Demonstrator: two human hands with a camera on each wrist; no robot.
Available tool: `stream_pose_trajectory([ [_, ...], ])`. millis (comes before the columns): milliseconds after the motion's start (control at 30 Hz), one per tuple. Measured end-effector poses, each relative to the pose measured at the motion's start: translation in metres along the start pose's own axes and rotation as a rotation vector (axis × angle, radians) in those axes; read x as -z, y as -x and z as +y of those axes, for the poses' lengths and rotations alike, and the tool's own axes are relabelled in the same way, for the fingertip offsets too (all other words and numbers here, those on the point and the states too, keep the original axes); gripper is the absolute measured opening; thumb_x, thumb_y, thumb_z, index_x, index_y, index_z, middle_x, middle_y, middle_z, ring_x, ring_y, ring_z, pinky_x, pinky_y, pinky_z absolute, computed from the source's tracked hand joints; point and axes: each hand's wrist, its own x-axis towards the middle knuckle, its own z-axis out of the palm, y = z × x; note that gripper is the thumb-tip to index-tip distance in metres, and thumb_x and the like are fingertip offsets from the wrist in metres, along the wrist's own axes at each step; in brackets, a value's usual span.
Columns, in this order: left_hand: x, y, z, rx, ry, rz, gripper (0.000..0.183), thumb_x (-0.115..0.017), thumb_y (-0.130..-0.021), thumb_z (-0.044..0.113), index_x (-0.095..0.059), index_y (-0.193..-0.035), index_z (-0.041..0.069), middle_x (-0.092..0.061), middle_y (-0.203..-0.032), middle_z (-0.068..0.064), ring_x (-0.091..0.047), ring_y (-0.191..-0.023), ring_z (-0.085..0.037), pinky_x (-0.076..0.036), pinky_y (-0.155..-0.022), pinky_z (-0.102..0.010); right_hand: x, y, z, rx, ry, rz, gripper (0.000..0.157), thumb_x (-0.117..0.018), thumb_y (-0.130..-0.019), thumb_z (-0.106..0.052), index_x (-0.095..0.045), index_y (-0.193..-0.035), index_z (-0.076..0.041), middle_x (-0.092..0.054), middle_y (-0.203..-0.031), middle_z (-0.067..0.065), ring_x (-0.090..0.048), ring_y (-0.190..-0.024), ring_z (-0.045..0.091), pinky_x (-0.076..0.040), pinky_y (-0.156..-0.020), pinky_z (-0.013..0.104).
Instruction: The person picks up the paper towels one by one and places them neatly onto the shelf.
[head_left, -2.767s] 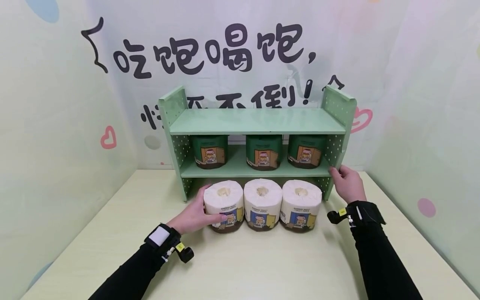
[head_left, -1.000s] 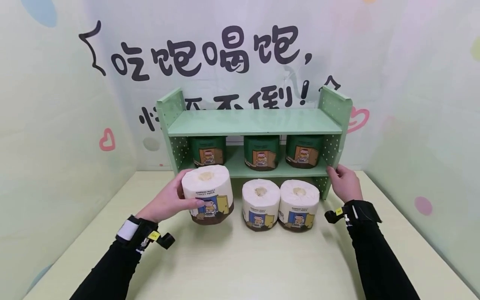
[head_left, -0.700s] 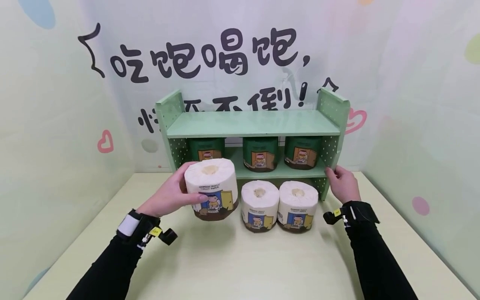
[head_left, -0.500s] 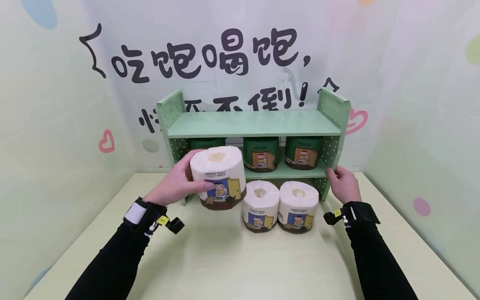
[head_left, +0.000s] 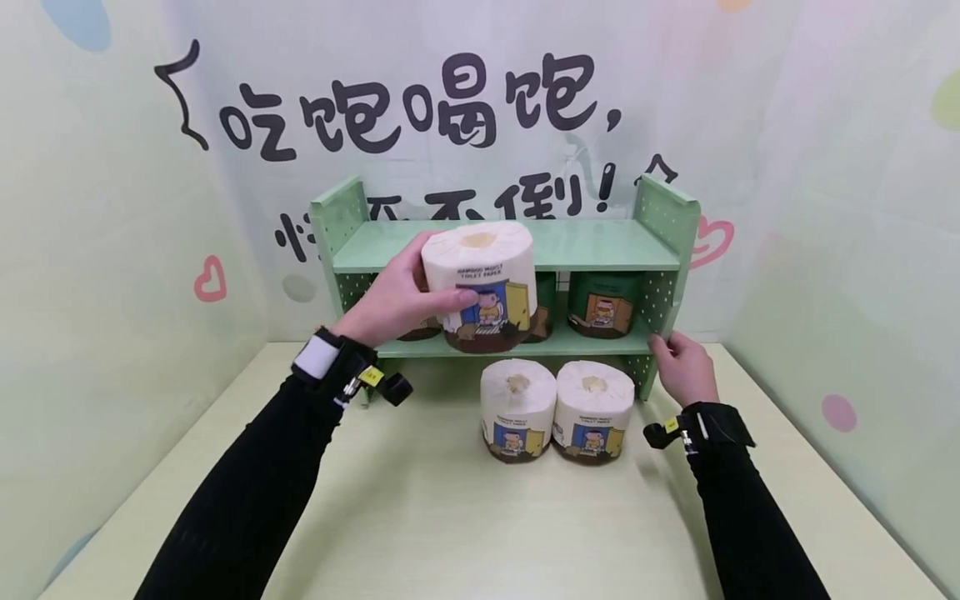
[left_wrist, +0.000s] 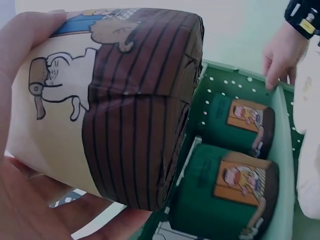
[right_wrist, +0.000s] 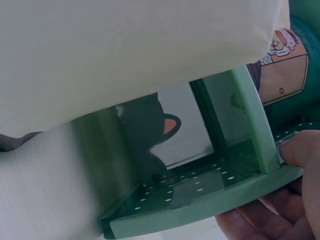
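Observation:
My left hand [head_left: 401, 292] grips a white-wrapped toilet paper roll [head_left: 487, 283] with a brown base, thumb across its front. In the head view the roll hangs in the air before the green shelf [head_left: 600, 243], overlapping its upper board. The left wrist view shows the roll's striped brown bottom [left_wrist: 140, 125] close up, fingers around it. My right hand [head_left: 686, 367] holds the shelf's right side panel near the middle board; in the right wrist view its thumb [right_wrist: 300, 150] lies on the inner side and fingers curl beneath the edge.
Two white rolls [head_left: 517, 408] [head_left: 592, 412] stand side by side on the table [head_left: 465, 533] before the shelf. On the middle board are green-wrapped rolls [head_left: 604, 304], some partly hidden by the held roll. A printed backdrop [head_left: 480, 100] hangs behind.
My left hand has picked the leftmost white roll off the table and raised it up and rightward to the height of the upper board. The right hand stays on the shelf's side.

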Motion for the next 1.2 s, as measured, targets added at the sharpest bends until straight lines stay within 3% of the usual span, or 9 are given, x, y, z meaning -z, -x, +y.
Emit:
stream_pose_trajectory([
  [133, -0.003, -0.016, 0.007, -0.009, 0.012, 0.003, 0.078, -0.082, -0.095, 0.017, -0.041, -0.161, 0.017, -0.065, -0.150, -0.012, -0.068, -0.132, -0.030, -0.059, -0.110, -0.048, 0.000, 0.001, 0.000, 0.008, 0.000, 0.005, 0.055, -0.046, -0.116, -0.042, -0.069, -0.137, 0.003, -0.074, -0.130, 0.031, -0.067, -0.110, 0.042, -0.047, -0.080, 0.038],
  [333, -0.005, -0.039, 0.015, -0.006, 0.008, 0.049, 0.076, -0.082, -0.095, 0.019, -0.041, -0.159, 0.015, -0.066, -0.147, -0.012, -0.070, -0.129, -0.030, -0.060, -0.108, -0.048, 0.001, -0.001, -0.002, 0.010, -0.015, 0.007, 0.055, -0.046, -0.117, -0.042, -0.069, -0.139, 0.002, -0.072, -0.134, 0.031, -0.068, -0.118, 0.044, -0.049, -0.085, 0.041],
  [600, -0.007, -0.060, 0.014, 0.032, -0.048, 0.105, 0.076, -0.083, -0.095, 0.033, -0.043, -0.156, 0.015, -0.066, -0.144, -0.011, -0.069, -0.123, -0.026, -0.061, -0.101, -0.041, 0.000, 0.001, -0.002, -0.004, -0.022, 0.016, 0.052, -0.047, -0.117, -0.041, -0.071, -0.130, 0.003, -0.073, -0.130, 0.030, -0.068, -0.114, 0.042, -0.049, -0.082, 0.038],
  [733, -0.010, -0.071, 0.013, 0.047, -0.072, 0.121, 0.079, -0.085, -0.094, 0.036, -0.042, -0.155, 0.015, -0.065, -0.144, -0.010, -0.068, -0.124, -0.025, -0.059, -0.101, -0.041, 0.000, 0.000, -0.003, -0.012, -0.025, 0.009, 0.053, -0.047, -0.117, -0.041, -0.070, -0.135, 0.003, -0.072, -0.135, 0.031, -0.068, -0.123, 0.045, -0.052, -0.091, 0.045],
  [900, -0.021, -0.084, 0.011, 0.092, -0.044, 0.183, 0.088, -0.087, -0.092, 0.039, -0.034, -0.157, 0.013, -0.063, -0.145, -0.014, -0.070, -0.124, -0.026, -0.061, -0.102, -0.042, 0.001, -0.002, -0.004, -0.004, -0.022, 0.012, 0.053, -0.047, -0.117, -0.040, -0.068, -0.139, 0.003, -0.071, -0.137, 0.031, -0.068, -0.126, 0.047, -0.053, -0.095, 0.050],
  [1067, -0.035, -0.094, 0.007, 0.144, 0.008, 0.256, 0.093, -0.086, -0.094, 0.044, -0.026, -0.157, 0.012, -0.059, -0.149, -0.017, -0.069, -0.127, -0.025, -0.061, -0.106, -0.042, 0.000, 0.000, -0.003, -0.010, -0.022, 0.018, 0.052, -0.047, -0.117, -0.041, -0.071, -0.131, 0.003, -0.073, -0.134, 0.031, -0.069, -0.122, 0.045, -0.051, -0.088, 0.042],
  [1200, -0.042, -0.100, 0.006, 0.155, 0.017, 0.286, 0.092, -0.084, -0.094, 0.046, -0.027, -0.157, 0.012, -0.055, -0.150, -0.016, -0.067, -0.130, -0.025, -0.060, -0.108, -0.044, -0.001, 0.001, -0.003, -0.006, -0.028, 0.021, 0.051, -0.047, -0.117, -0.041, -0.071, -0.125, 0.004, -0.073, -0.133, 0.031, -0.069, -0.123, 0.045, -0.052, -0.089, 0.043],
])
